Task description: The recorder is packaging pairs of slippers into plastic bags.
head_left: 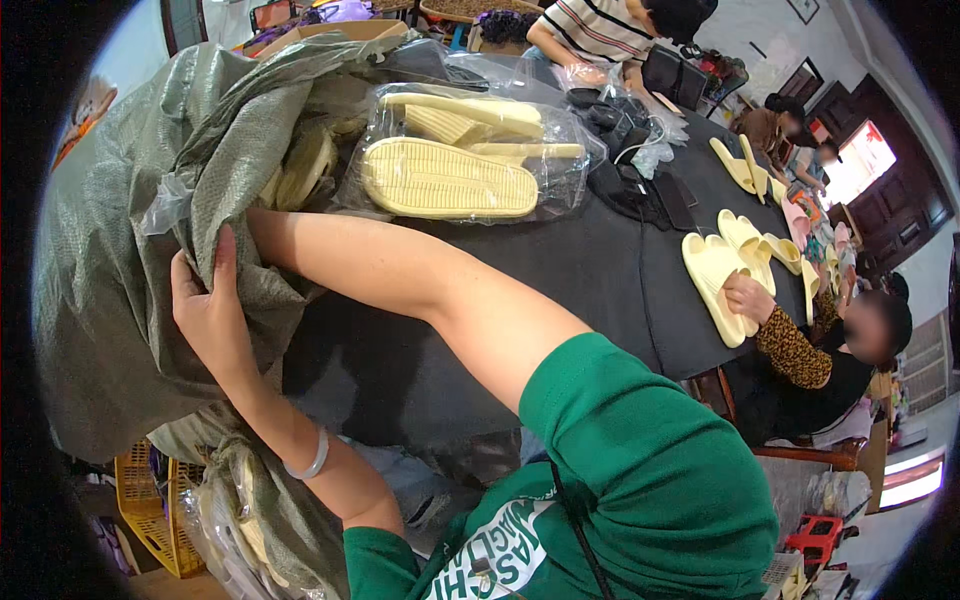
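Note:
A large grey-green woven sack (110, 270) stands at the left, its mouth gathered in folds. My left hand (212, 310) pinches the sack's edge between thumb and fingers. My right forearm (340, 245) reaches across into the sack's mouth, so the right hand is hidden inside. Pale yellow slippers (300, 170) in clear plastic show partly within the opening. On the dark table beside my arm lies a clear bag (575, 165) with a pair of pale yellow slippers (450, 180), one with its ridged sole up.
The black tabletop (590, 260) carries black items and a phone (675, 200) farther back. At the right a co-worker's hand (750, 298) holds a yellow slipper (712, 280), near more yellow and pink slippers. Another person (600, 35) works across the table. A yellow crate (150, 510) sits below the sack.

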